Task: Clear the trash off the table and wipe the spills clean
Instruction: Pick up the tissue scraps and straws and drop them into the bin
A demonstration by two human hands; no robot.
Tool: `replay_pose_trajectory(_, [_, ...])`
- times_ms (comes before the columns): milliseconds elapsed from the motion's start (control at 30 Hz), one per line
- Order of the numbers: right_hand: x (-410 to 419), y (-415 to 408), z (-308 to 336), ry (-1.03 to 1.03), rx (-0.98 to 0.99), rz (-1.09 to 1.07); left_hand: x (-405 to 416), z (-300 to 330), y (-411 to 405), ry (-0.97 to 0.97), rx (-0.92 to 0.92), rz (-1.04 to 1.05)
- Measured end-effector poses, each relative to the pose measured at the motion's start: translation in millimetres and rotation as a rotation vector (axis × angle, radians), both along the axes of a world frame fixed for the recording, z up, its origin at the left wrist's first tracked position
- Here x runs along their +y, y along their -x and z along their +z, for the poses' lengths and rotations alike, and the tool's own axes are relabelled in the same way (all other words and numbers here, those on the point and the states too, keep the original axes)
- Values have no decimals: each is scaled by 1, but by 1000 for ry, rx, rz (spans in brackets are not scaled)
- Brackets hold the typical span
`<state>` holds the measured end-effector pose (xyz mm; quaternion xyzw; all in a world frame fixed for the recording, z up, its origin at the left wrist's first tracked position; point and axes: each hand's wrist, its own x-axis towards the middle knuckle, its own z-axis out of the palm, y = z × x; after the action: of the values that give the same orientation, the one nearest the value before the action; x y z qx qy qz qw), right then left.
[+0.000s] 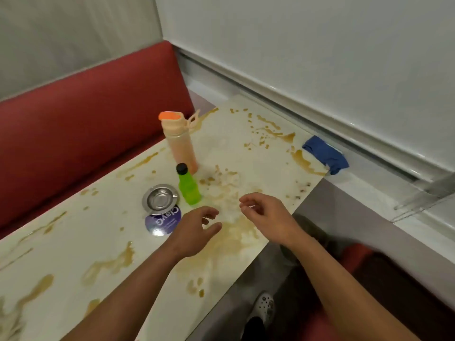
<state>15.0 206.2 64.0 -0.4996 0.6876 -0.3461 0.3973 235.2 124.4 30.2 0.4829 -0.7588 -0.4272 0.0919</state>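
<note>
A cream table is covered with brown spills, smeared at the middle and along its edges. A blue cloth lies at the far right corner, half on the sill. My left hand hovers over the table near a purple round sticker, fingers loosely spread, holding nothing. My right hand hovers just right of it above the smeared spill, fingers loosely curled and empty.
A peach water bottle with an orange lid, a small green bottle with a black cap and a steel ashtray stand mid-table. A red bench back runs behind. A white sill lies right; a shoe is below.
</note>
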Motion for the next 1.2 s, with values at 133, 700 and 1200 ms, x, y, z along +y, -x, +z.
replay_pose_trajectory(133, [3,-93,6,-21,22,93,24,8,-122,-30,21,118])
replay_pose_trajectory(700, [14,-403,-35,-195,76,453,138,-34,-475,-96,-158,545])
replay_pose_trajectory(1200, [-64,-562,-119,-15,650,964,37,-76,-569,70,-358,509])
